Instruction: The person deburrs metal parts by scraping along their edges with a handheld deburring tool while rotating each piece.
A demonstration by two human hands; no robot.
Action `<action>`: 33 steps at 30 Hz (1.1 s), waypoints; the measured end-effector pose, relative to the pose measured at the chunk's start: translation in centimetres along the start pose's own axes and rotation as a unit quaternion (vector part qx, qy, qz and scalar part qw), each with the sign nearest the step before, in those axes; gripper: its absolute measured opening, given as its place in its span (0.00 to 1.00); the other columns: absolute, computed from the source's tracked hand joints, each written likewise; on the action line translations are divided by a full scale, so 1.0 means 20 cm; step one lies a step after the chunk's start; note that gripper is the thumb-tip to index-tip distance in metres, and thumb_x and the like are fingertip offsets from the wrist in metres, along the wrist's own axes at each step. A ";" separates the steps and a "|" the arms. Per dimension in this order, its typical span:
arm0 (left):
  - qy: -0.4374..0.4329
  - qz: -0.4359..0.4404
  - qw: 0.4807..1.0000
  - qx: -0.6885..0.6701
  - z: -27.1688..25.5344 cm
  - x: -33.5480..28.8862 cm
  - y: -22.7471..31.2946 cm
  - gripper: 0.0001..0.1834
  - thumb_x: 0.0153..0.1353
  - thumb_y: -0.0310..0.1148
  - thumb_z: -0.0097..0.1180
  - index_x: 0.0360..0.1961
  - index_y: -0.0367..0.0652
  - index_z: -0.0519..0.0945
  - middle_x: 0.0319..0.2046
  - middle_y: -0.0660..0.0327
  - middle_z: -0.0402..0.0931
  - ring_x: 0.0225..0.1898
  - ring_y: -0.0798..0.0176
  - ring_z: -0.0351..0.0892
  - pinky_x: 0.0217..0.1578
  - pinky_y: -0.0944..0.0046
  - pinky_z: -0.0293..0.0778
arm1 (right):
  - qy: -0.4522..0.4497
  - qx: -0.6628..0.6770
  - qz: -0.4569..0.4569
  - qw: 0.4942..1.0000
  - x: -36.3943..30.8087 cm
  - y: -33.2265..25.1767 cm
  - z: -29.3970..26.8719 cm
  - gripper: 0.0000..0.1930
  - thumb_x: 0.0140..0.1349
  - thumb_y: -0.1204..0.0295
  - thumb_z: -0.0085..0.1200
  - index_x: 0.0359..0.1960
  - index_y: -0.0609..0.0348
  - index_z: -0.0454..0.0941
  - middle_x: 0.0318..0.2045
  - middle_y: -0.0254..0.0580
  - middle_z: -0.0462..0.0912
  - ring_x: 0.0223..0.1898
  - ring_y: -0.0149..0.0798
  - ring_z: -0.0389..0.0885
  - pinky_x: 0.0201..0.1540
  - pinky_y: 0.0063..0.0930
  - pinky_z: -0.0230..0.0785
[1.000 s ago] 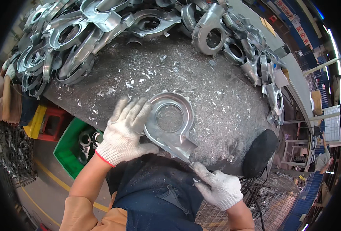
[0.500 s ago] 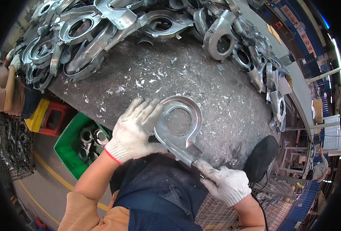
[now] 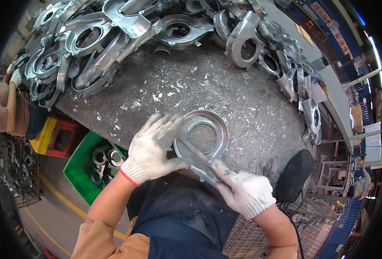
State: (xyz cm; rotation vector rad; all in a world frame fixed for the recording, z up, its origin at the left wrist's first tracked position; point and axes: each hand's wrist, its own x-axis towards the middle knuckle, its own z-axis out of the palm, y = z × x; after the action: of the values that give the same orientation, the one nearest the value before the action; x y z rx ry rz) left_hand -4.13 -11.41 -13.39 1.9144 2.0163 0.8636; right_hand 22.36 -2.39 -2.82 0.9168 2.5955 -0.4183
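Note:
A silvery cast-metal housing (image 3: 221, 125), ring-shaped with a round opening and a spout toward me, lies on the worktable. My left hand (image 3: 152, 146), in a white knit glove with a red cuff, grips its left side, fingers over the rim and thumb near the spout. My right hand (image 3: 245, 191), gloved too, is closed round the handle of a flat metal tool (image 3: 194, 151) that looks like a file. Its grey blade lies across the housing's lower left part, its tip near my left fingers. The right palm hides the handle.
Many similar castings (image 3: 133, 21) are heaped along the table's far and right edges. Metal flakes litter the tabletop (image 3: 165, 77). A green bin (image 3: 76, 170) with metal parts stands below left, near a red stool (image 3: 61, 138). A black rounded object (image 3: 295, 175) sits at right. Another person (image 3: 5, 103) is far left.
My right hand has moved up and left, bringing the tool's blade from the spout end over the housing. My left hand keeps its grip.

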 end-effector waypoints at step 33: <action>-0.009 0.012 1.000 -0.012 -0.01 0.01 0.01 0.52 0.46 0.58 0.81 0.71 0.43 0.82 0.71 0.47 0.80 0.76 0.41 0.74 0.81 0.42 0.61 | 0.020 -0.001 0.088 0.996 0.08 0.08 -0.07 0.28 0.74 0.50 0.59 0.76 0.30 0.77 0.40 0.46 0.94 0.40 0.54 0.94 0.44 0.47 0.86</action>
State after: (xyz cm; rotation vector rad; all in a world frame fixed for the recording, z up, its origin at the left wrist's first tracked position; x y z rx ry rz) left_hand -4.13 -11.30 -13.18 1.9296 1.9678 0.8697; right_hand 21.92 0.20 -2.40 1.1530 2.5218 -0.3528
